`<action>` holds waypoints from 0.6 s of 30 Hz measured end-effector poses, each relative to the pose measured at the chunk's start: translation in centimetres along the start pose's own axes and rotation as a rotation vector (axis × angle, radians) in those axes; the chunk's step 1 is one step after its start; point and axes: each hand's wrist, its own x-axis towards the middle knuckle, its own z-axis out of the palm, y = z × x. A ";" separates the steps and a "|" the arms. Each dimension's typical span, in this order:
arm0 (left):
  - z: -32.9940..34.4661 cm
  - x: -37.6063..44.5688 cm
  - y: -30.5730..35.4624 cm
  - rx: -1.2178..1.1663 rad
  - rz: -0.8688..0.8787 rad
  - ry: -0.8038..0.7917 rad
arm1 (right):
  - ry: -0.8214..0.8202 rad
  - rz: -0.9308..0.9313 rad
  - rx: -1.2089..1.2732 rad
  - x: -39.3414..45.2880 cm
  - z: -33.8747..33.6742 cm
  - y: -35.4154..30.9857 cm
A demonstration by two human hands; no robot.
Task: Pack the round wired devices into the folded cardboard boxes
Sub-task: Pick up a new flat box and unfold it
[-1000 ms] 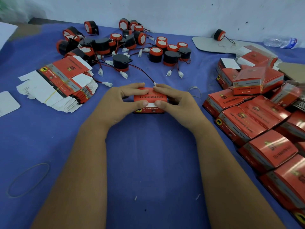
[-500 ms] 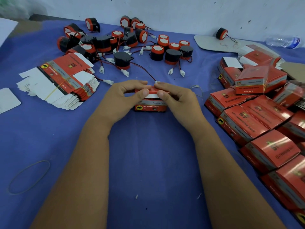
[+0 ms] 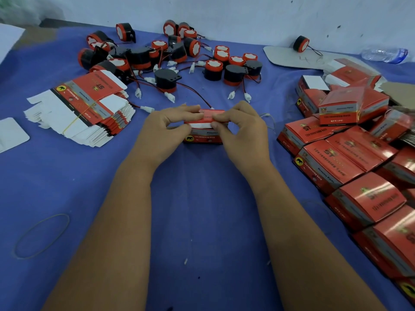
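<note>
Head view: left of the central box [image 3: 203, 131], one banded stack of flat cartons [image 3: 87, 108] lies on the blue tabletop [image 3: 202, 221]; beyond it, roughly twenty round wired devices [image 3: 166, 80] wait unpacked. Left hand [image 3: 166, 131] and right hand [image 3: 241, 131] pinch the box's top flap, apparently closing it. Tucking the flap home looks next. Right of the box, about fifteen packed boxes [image 3: 336, 162] pile up.

Blue-covered table [image 3: 202, 209] here: a bundle of flat box blanks [image 3: 85, 108] lies at left, black-and-red round devices [image 3: 168, 61] sprawl along the back, red boxes [image 3: 350, 160] pile up right, a rubber band [image 3: 42, 235] sits near left, a water bottle [image 3: 384, 55] far right.
</note>
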 end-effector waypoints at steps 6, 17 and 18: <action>0.0 -0.2 -0.1 0.009 0.013 -0.031 | 0.006 -0.104 -0.123 -0.5 -0.6 -0.1; 1.2 -0.3 -0.5 0.314 0.098 0.157 | -0.086 0.068 -0.091 -0.9 0.1 0.3; 1.3 -0.2 -0.4 0.310 0.095 0.162 | -0.128 0.139 0.016 -0.8 0.1 0.3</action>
